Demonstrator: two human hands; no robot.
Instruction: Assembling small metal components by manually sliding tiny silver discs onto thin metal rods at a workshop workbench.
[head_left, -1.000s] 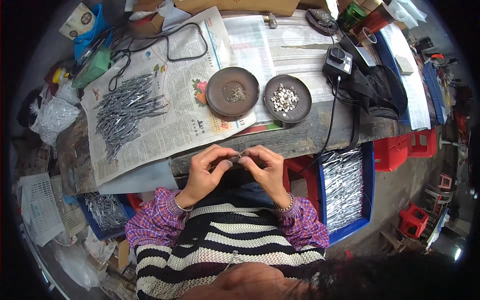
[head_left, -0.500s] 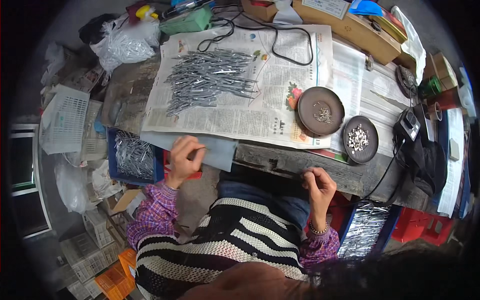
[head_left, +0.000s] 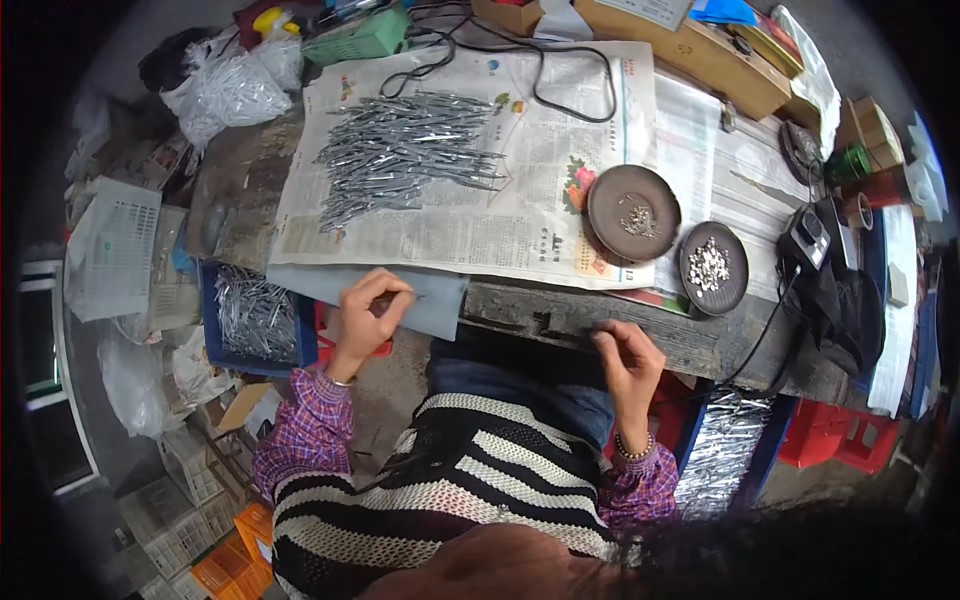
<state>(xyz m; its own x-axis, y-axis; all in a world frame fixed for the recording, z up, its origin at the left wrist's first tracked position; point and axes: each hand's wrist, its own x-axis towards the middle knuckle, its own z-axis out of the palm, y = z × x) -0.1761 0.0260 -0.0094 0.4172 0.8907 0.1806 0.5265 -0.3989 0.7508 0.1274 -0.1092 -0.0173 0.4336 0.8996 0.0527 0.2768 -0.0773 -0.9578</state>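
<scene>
My left hand is closed in a pinch in front of the table's near edge, beside a grey-blue sheet. A tiny dark sliver shows at its fingertips, too small to name. Farther right, my right hand is also pinched, close to the wooden edge; whatever it may hold is hidden. A pile of thin grey metal pieces lies on the newspaper. To its right are a round brown dish with tiny metal bits and a smaller dark dish with shiny silver bits.
Blue bins of metal pieces stand low at left and right. A black cord loops over the newspaper's far side. Cardboard boxes line the back right; a plastic bag sits back left, red stools at right.
The whole view has shifted slightly left and up. My left hand has come a little to the right relative to the table edge, still pinched. My right hand stays pinched in nearly the same place.
</scene>
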